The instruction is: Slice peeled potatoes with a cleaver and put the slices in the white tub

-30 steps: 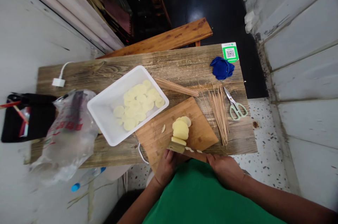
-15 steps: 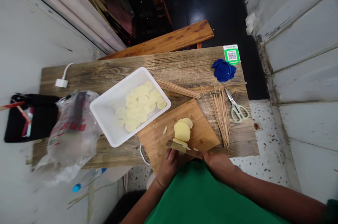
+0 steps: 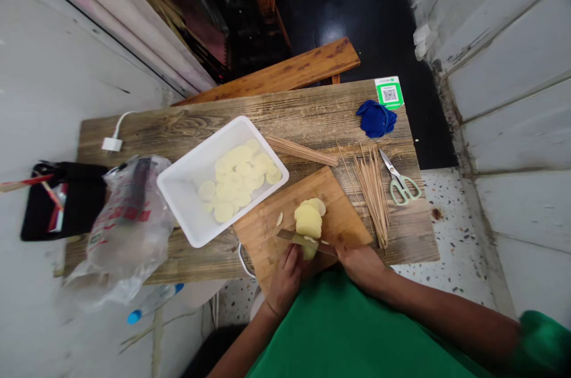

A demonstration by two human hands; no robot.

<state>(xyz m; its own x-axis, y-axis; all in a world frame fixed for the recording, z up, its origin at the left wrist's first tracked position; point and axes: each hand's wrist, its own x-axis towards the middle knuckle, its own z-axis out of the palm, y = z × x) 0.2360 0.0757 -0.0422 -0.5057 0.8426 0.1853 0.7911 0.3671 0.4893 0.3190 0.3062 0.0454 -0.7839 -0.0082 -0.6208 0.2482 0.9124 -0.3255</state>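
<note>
My right hand (image 3: 363, 265) is closed around the handle of a kitchen knife (image 3: 329, 249), whose blade lies across the potato near the board's front edge. On the near side of the blade shows the uncut potato piece (image 3: 309, 252), and my left hand (image 3: 288, 274) grips it from the left with bent fingers. Beyond the knife, a stack of potato slices (image 3: 308, 220) leans in a row on the wooden cutting board (image 3: 343, 211). One thin sliver (image 3: 279, 219) lies apart to the left. Many round slices sit in the white plastic tub (image 3: 191, 188) at the board's upper left.
Bamboo skewers (image 3: 372, 194) lie right of the board, with another bundle (image 3: 303, 150) behind it. Scissors (image 3: 399, 182), a blue cloth (image 3: 377, 119) and a QR-code card (image 3: 389, 93) are at the right. A plastic bag (image 3: 129, 217) and black case (image 3: 84, 194) stand left.
The knife blade has shifted slightly left and away from me, and more of the uncut potato shows on its near side. The right hand moved a little left. The whole view shifted slightly.
</note>
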